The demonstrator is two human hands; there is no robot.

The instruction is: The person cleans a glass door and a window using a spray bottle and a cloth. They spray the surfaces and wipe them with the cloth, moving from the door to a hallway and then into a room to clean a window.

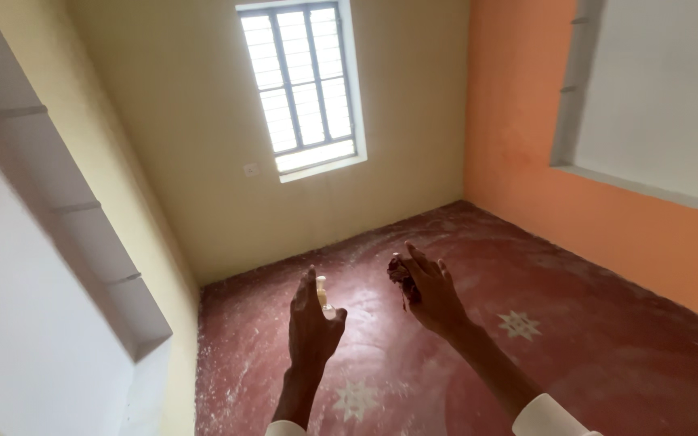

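Observation:
My left hand (312,327) is raised in front of me, fingers together, with a small pale yellowish object (322,292) held against its thumb side. My right hand (430,292) is raised beside it, fingers loosely curled around a small dark reddish-brown lump (400,273). Both hands hover over the red floor (575,347), a hand's width apart. White sleeve cuffs show at both wrists.
The room has a red cement floor with white star patterns (519,324) and dusty streaks. A barred window (300,81) sits in the yellow far wall. An orange wall with a recessed niche (656,97) is on the right; white shelved recesses (82,242) line the left.

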